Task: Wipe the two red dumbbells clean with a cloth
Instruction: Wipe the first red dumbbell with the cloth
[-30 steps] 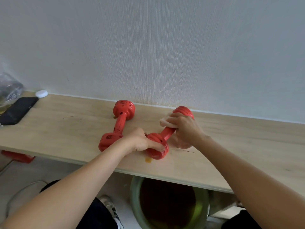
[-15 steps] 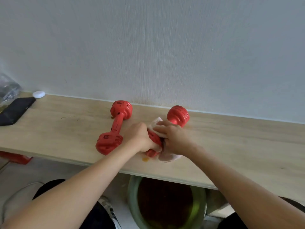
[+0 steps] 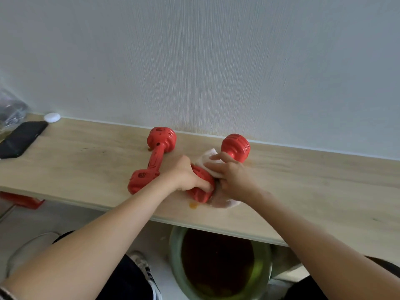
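Observation:
Two red dumbbells lie on a light wooden shelf (image 3: 313, 187) against the wall. The left dumbbell (image 3: 154, 161) lies free, one head near the wall and one near the front edge. My left hand (image 3: 186, 176) grips the near head of the right dumbbell (image 3: 236, 146). My right hand (image 3: 233, 178) holds a white cloth (image 3: 208, 158) wrapped round that dumbbell's handle, close to the near head. The handle is hidden under the cloth and fingers. More of the cloth hangs out below my right hand.
A small orange stain (image 3: 193, 205) marks the shelf by the near head. A black phone (image 3: 20, 138), a white round puck (image 3: 52, 117) and a plastic bag (image 3: 10, 109) sit at the far left. Below the shelf stands a green bucket (image 3: 220, 263).
My right hand with the cloth slid down the handle from the far head toward the near head. My left hand kept its grip on the near head.

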The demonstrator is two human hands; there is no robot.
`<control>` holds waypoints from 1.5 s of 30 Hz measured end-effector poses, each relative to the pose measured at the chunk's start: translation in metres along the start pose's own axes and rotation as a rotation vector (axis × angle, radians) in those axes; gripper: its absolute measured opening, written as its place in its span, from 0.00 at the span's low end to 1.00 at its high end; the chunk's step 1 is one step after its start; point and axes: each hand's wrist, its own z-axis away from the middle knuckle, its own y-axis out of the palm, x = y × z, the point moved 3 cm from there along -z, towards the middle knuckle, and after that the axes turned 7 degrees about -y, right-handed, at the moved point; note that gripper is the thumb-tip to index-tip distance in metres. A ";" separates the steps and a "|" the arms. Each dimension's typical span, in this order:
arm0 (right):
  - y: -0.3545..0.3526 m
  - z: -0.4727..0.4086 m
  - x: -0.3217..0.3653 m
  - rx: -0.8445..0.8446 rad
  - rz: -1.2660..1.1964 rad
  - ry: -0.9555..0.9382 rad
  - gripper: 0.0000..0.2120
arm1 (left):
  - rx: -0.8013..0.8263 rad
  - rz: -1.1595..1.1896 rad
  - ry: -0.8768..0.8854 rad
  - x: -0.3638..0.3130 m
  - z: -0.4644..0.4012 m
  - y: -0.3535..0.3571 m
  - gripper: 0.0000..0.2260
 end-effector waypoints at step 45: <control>-0.009 -0.027 -0.023 -0.002 0.173 0.145 0.26 | -0.062 -0.056 0.051 0.005 0.002 -0.005 0.25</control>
